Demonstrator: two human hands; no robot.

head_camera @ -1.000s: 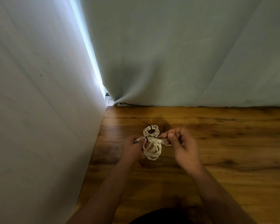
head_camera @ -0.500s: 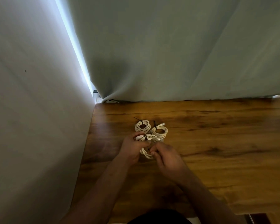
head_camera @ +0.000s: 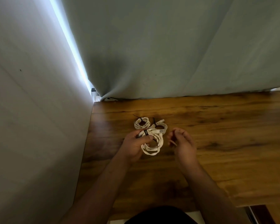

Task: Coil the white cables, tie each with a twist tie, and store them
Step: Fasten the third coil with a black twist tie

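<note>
At the bottom edge sits a patch of dark clothing (head_camera: 160, 215), and two bare forearms reach forward from it over the wooden bench (head_camera: 225, 159).

The left hand (head_camera: 132, 143) grips a loose coil (head_camera: 152, 147) of flat white cable. Its thumb lies across the top of the loops and its fingers (head_camera: 138, 134) curl around the bundle from behind. The coil hangs from that grip, just above or on the bench; which one cannot be told. A dark twist tie (head_camera: 146, 132) is wrapped around the gathered strands next to the thumb, and a white plug (head_camera: 158, 131) pokes out to the right of it.

The right hand (head_camera: 183, 143) is just beside the coil but apart from it. It is blurred; its fingers (head_camera: 172, 135) are loosely curled, and nothing can be seen held in them.

Just beyond the hands, two smaller white coils lie flat on the bench, touching each other. The far-left coil (head_camera: 142, 124) and the far-right coil (head_camera: 160, 126) each carry a dark tie with its ends sticking up.

A grey-green curtain (head_camera: 168, 54) hangs past the far edge of the bench. A pale wall (head_camera: 31, 110) runs along the left, with a strip of light between the two.
</note>
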